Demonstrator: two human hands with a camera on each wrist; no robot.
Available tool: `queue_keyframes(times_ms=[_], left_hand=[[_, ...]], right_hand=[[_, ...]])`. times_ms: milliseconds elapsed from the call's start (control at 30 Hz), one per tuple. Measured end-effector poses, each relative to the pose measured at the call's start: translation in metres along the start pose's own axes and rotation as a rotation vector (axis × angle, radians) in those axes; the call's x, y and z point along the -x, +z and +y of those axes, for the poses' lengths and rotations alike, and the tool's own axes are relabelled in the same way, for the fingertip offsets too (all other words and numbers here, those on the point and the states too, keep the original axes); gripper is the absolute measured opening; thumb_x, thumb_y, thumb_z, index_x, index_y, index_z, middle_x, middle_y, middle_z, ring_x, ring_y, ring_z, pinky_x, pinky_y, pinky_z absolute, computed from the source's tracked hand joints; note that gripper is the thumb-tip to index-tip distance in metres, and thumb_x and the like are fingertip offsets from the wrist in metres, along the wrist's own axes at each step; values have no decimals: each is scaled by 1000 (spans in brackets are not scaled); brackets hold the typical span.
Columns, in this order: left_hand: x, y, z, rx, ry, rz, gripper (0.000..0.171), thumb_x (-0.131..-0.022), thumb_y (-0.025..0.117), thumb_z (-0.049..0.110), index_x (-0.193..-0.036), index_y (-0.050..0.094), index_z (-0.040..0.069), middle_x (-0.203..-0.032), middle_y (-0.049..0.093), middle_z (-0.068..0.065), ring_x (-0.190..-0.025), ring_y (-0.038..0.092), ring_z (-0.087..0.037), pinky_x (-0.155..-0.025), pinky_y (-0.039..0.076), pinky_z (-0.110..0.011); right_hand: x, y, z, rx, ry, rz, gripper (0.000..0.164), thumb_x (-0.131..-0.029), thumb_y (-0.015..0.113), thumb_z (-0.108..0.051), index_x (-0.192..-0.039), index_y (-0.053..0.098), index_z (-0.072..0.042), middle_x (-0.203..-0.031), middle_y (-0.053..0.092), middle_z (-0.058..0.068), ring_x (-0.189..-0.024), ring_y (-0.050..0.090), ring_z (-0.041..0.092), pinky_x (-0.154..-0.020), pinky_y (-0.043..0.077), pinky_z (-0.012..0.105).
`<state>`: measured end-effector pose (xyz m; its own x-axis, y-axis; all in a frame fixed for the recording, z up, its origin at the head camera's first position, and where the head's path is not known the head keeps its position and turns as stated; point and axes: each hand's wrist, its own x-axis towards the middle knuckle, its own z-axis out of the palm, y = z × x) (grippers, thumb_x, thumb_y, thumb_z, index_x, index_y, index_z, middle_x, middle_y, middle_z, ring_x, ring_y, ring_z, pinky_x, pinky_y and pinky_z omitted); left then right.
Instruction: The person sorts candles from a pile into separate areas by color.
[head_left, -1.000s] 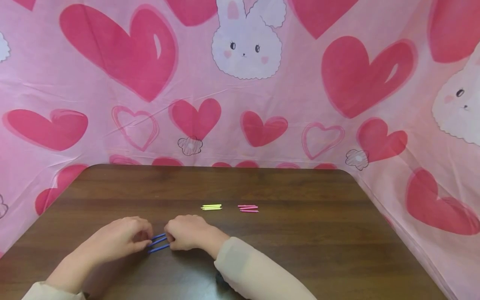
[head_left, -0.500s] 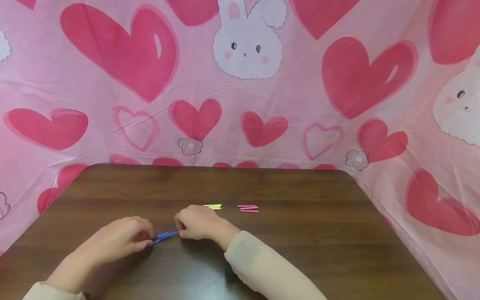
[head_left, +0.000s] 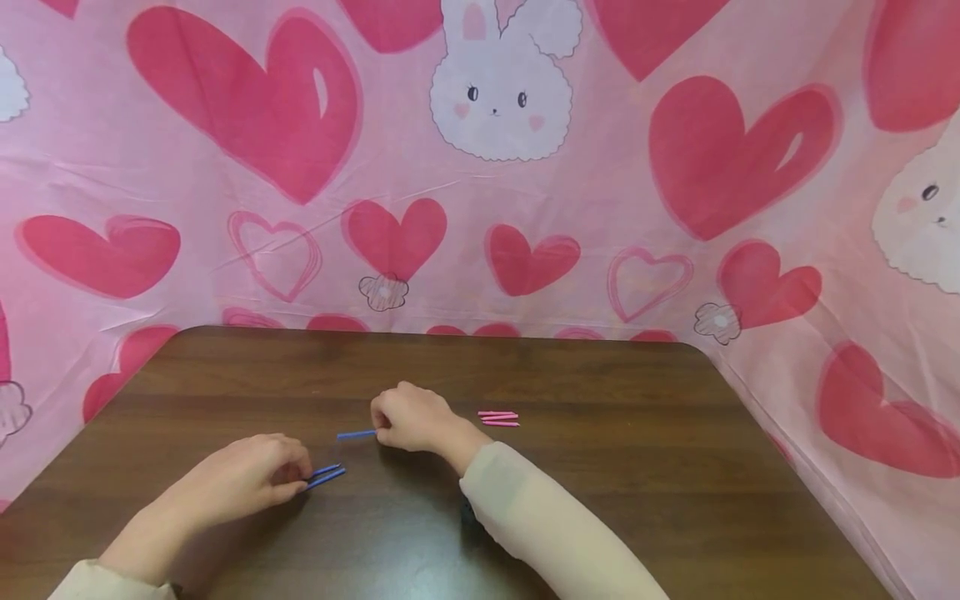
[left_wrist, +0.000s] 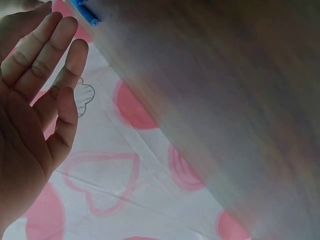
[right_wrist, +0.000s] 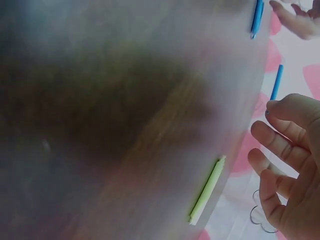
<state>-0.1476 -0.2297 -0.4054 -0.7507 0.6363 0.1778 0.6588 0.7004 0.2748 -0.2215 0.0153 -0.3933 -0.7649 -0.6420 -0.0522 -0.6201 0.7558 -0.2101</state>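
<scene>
My right hand (head_left: 420, 417) pinches one thin blue candle-like stick (head_left: 356, 434) between thumb and fingertips; the stick points left. In the right wrist view the same blue stick (right_wrist: 277, 82) juts out past the thumb. Lower left, two more blue sticks (head_left: 327, 479) lie close together, their left ends at the fingertips of my left hand (head_left: 240, 475), which pinches them. The left wrist view catches only the ends of these blue sticks (left_wrist: 86, 12) at its top edge. A yellow-green stick (right_wrist: 206, 192) lies below the right hand; in the head view that hand hides the yellow-green group.
Several pink sticks (head_left: 499, 417) lie together on the dark wooden table (head_left: 637, 467), right of my right hand. A pink cloth (head_left: 525, 192) with hearts and rabbits hangs behind the table and along its sides.
My right hand has drawn one blue stick away from the other two, up and to the right, and now covers the yellow-green sticks. My left hand has stayed nearly in place.
</scene>
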Motion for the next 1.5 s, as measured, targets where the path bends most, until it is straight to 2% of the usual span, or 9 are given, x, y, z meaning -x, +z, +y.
queue_keyframes(times_ms=[267, 433, 867, 1167, 1500], left_hand=[[-1, 1, 1, -8, 7, -25, 20, -80, 80, 19, -80, 63, 30, -74, 51, 25, -69, 45, 8, -58, 41, -21], [-3, 1, 1, -26, 35, -14, 21, -80, 79, 19, -78, 62, 31, -73, 49, 26, -69, 45, 7, -57, 40, -21], [-4, 3, 0, -18, 14, -43, 20, -81, 80, 20, -78, 63, 30, -74, 51, 26, -70, 46, 7, -58, 41, -21], [-4, 6, -1, -18, 21, -48, 19, -81, 79, 19, -78, 63, 29, -75, 51, 26, -70, 46, 7, -58, 41, -21], [-1, 5, -2, -35, 19, -30, 21, -80, 79, 19, -77, 62, 30, -72, 49, 27, -68, 44, 8, -57, 40, -20]], right_hand=[[-14, 2, 9, -85, 43, 3, 15, -91, 71, -28, -78, 63, -25, -76, 57, -10, -81, 49, 10, -59, 43, 24], [-21, 1, 11, -80, 60, 18, 16, -90, 71, -27, -76, 63, -25, -76, 57, -10, -84, 48, 11, -58, 42, 26], [-30, 6, 14, -95, 108, 23, 18, -88, 71, -26, -72, 63, -25, -75, 58, -11, -88, 46, 11, -58, 42, 29], [-32, 13, 19, -75, 128, 27, 18, -89, 71, -30, -73, 63, -27, -76, 58, -14, -92, 47, 13, -72, 42, 34], [-20, 6, 20, -85, 101, 64, 13, -90, 70, -30, -78, 66, -27, -75, 58, -14, -97, 47, 14, -73, 43, 36]])
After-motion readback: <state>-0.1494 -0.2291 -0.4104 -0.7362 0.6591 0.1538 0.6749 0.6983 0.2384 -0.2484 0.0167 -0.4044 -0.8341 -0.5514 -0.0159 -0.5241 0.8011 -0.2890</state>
